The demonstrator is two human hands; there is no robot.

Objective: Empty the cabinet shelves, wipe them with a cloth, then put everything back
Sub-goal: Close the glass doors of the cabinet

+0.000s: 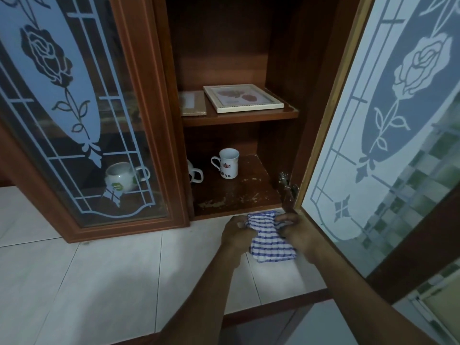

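Both hands on the checked cloth [270,241]: left hand [236,231] has fingers curled round its left edge, right hand [296,232] pinches the right edge. The cloth lies on the tiled counter [124,270], just off the lower shelf's [239,195] front edge. White mug [227,163] stands mid-shelf toward the back, its red label too small to read. A second mug [195,171] is at the left edge, half hidden. On the upper shelf [240,118], a picture frame [242,97] lies flat. Right door [373,120] is open.
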